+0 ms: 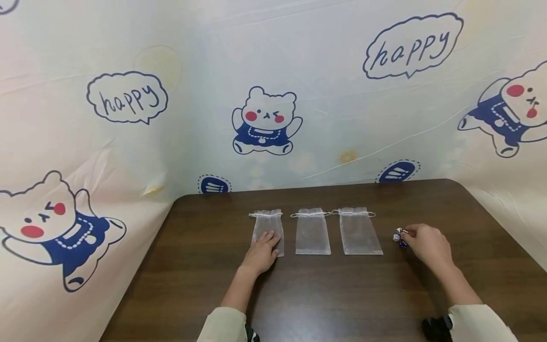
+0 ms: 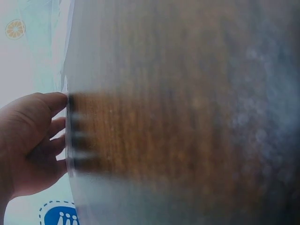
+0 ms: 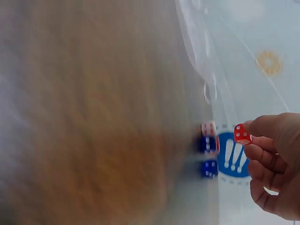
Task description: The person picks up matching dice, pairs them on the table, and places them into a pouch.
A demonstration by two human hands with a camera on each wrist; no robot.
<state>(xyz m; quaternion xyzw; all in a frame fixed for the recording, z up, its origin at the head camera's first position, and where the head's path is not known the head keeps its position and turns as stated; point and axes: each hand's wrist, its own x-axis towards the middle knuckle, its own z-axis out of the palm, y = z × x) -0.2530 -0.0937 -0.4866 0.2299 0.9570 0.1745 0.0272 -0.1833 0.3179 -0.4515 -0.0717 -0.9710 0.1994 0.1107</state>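
My left hand point(image 1: 259, 254) rests with its fingers on the leftmost sheer drawstring pouch point(image 1: 268, 221). In the left wrist view, the fingertips of this hand point(image 2: 35, 140) touch down at the table surface. Between thumb and fingers, my right hand point(image 1: 429, 244) pinches a red die point(image 3: 242, 134) with white dots, held above the table. Below and beside it lie a white die point(image 3: 208, 127) and two blue dice, one blue die point(image 3: 208, 168) standing a little apart. In the head view, these dice point(image 1: 396, 236) form a small cluster right of the pouches.
A middle pouch point(image 1: 313, 232) and a right pouch point(image 1: 360, 232) lie flat in a row with the first, white cords at their tops. All are on a dark wooden table point(image 1: 307, 294). A printed cloth point(image 1: 333, 95) hangs behind the table's far edge.
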